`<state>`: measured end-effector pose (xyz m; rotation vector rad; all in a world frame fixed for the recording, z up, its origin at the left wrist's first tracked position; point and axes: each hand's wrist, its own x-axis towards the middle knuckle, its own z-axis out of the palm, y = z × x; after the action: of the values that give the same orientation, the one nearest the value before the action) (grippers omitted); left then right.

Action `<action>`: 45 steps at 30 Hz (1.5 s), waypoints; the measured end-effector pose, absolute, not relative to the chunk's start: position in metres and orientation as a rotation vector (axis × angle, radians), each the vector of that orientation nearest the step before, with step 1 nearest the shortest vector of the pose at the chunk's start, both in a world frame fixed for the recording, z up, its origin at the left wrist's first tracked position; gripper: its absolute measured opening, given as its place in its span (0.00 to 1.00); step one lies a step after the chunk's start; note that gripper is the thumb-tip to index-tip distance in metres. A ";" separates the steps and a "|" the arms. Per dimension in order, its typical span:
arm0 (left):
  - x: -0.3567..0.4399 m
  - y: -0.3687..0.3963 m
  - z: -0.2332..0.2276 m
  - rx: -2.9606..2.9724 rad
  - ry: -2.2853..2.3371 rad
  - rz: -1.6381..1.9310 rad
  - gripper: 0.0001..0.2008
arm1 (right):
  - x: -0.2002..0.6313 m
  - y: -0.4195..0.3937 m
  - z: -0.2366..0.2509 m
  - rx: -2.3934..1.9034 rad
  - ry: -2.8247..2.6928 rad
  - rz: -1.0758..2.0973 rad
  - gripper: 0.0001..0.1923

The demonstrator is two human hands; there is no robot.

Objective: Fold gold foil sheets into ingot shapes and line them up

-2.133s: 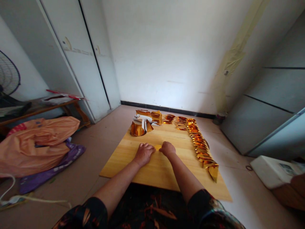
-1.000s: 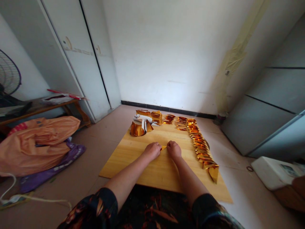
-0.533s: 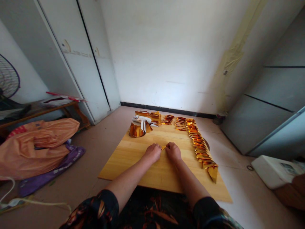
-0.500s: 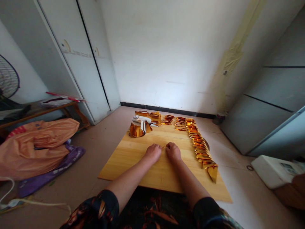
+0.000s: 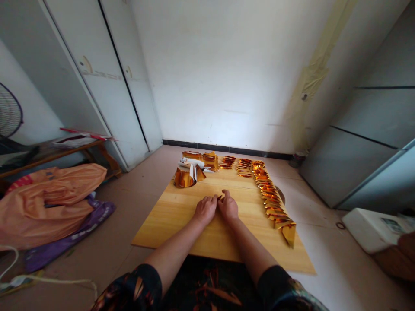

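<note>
My left hand and my right hand meet over the middle of a wooden board. Between their fingertips is a small piece of gold foil paper, mostly hidden by the fingers. The left fingers are closed on its left side. On its right side my right hand pinches it, with one finger raised. A long row of folded gold foil paper pieces lies along the board's right side. Shorter rows sit at the far edge. Loose gold sheets and white paper lie at the far left.
An orange cloth-like bag and a purple bag lie on the floor to the left, near a low wooden bench and a fan. Grey cabinets stand behind. On the right are a fridge and a white box.
My hands have come closer together, the right one moving left with a finger now lifted. The foil piece between them is more hidden. The view has shifted slightly.
</note>
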<state>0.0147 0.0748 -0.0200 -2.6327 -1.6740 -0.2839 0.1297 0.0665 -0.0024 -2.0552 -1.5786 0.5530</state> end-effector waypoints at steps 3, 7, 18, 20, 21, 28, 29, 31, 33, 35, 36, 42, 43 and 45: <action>0.014 0.077 -0.021 -2.619 -1.754 -0.323 0.18 | 0.123 0.070 -0.006 -2.035 -1.511 0.562 0.24; 0.013 0.078 -0.019 -2.572 -1.847 -0.409 0.13 | 0.120 0.070 -0.013 -1.894 -1.439 0.582 0.25; 0.009 0.079 -0.022 -2.525 -1.959 -0.545 0.12 | 0.116 0.069 -0.012 -1.876 -1.507 0.564 0.24; 0.009 0.079 -0.023 -2.535 -1.943 -0.543 0.11 | 0.117 0.069 -0.013 -1.878 -1.519 0.554 0.24; 0.009 0.079 -0.023 -2.542 -1.940 -0.541 0.11 | 0.117 0.070 -0.014 -1.872 -1.521 0.551 0.24; 0.010 0.079 -0.022 -2.563 -1.930 -0.548 0.11 | 0.120 0.072 -0.018 -1.846 -1.525 0.545 0.25; 0.009 0.079 -0.022 -2.562 -1.930 -0.548 0.11 | 0.120 0.072 -0.017 -1.853 -1.524 0.545 0.25; 0.009 0.079 -0.021 -2.564 -1.914 -0.553 0.12 | 0.120 0.072 -0.016 -1.859 -1.524 0.544 0.24; 0.009 0.078 -0.020 -2.566 -1.896 -0.561 0.12 | 0.120 0.071 -0.016 -1.854 -1.527 0.544 0.24; 0.009 0.077 -0.019 -2.561 -1.896 -0.570 0.11 | 0.120 0.071 -0.017 -1.839 -1.528 0.541 0.24; 0.009 0.077 -0.019 -2.559 -1.899 -0.579 0.11 | 0.121 0.071 -0.018 -1.830 -1.526 0.540 0.24; 0.006 0.074 -0.020 -2.574 -1.835 -0.715 0.05 | 0.124 0.074 -0.027 -1.741 -1.468 0.516 0.24; 0.005 0.073 -0.021 -2.565 -1.834 -0.731 0.04 | 0.125 0.074 -0.028 -1.730 -1.447 0.518 0.23; 0.003 0.072 -0.021 -2.545 -1.845 -0.742 0.04 | 0.125 0.076 -0.030 -1.711 -1.399 0.528 0.23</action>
<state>0.0034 0.0719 -0.0210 -2.5449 -1.8451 -0.7422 0.1254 0.0756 -0.0302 -1.7108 -1.3987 0.5281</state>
